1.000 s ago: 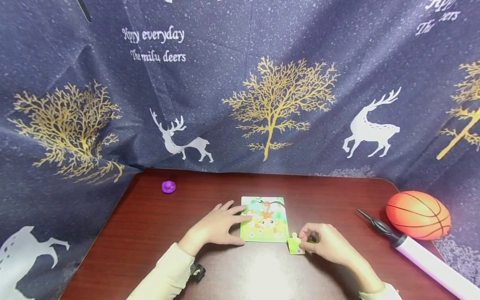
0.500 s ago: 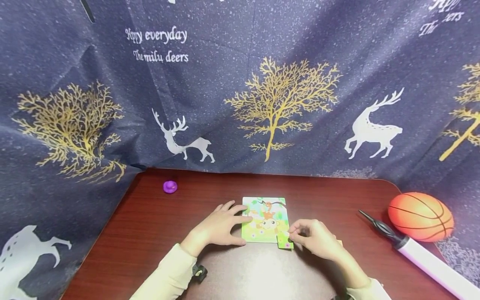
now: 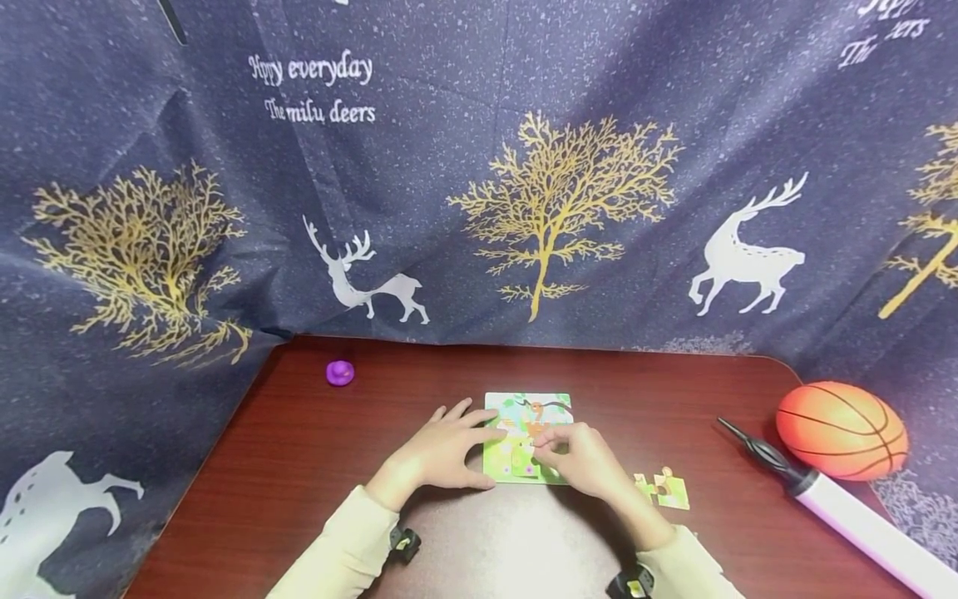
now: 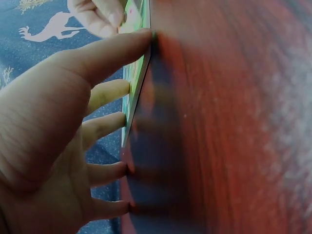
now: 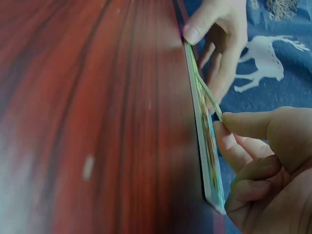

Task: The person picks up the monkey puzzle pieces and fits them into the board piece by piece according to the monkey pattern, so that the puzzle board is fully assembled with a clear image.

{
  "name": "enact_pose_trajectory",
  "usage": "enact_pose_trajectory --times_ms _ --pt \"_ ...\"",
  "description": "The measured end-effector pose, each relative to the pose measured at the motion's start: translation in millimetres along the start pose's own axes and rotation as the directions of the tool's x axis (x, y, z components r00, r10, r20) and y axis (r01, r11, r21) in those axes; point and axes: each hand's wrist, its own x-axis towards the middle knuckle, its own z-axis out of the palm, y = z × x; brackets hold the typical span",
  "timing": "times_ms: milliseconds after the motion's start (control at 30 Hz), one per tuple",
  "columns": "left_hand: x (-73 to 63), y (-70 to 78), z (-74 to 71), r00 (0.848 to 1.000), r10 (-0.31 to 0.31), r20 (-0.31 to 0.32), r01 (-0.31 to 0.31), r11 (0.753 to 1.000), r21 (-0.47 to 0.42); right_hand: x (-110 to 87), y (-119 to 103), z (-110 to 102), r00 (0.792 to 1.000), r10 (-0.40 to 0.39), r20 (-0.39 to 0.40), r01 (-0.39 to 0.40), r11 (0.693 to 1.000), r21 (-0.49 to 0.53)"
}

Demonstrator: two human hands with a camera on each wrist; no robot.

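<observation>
A square puzzle board (image 3: 552, 401) with a monkey picture lies on the table. My left hand (image 3: 443, 453) is spread along its left side, thumb at the near edge; in the left wrist view two fingers (image 4: 108, 93) meet the board and the other two rest on the tabletop. My right hand (image 3: 587, 464) pinches a green puzzle piece (image 3: 526, 466) between thumb and index finger over the lower part of the board. The right wrist view shows this piece (image 5: 208, 92) tilted, its far end down at the board and its near end raised in the fingertips.
Loose puzzle pieces (image 3: 672, 491) lie right of the board, beside the right forearm. Further right are a white hand pump (image 3: 846, 520) and an orange basketball-patterned ball (image 3: 841, 431). A small purple hat-shaped object (image 3: 340, 373) sits at the back left. A patterned cloth hangs behind the table.
My right hand has carried the puzzle piece leftward, from beside the board's lower right corner to over its lower middle, uncovering the loose pieces. The left hand has stayed in place.
</observation>
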Motion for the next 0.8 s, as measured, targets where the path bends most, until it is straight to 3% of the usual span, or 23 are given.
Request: enact_pose_trajectory --times_ms 400,800 --pt "1.0 1.1 2.6 1.000 -0.002 -0.013 0.002 1.000 -0.003 12.8 -17 21 1.000 -0.021 0.023 0.022 0.998 -0.054" --pt "0.8 -0.6 2.4 0.999 0.016 -0.034 -0.015 1.000 0.007 16.4 -20 24 0.992 -0.123 0.009 0.123 0.980 -0.159"
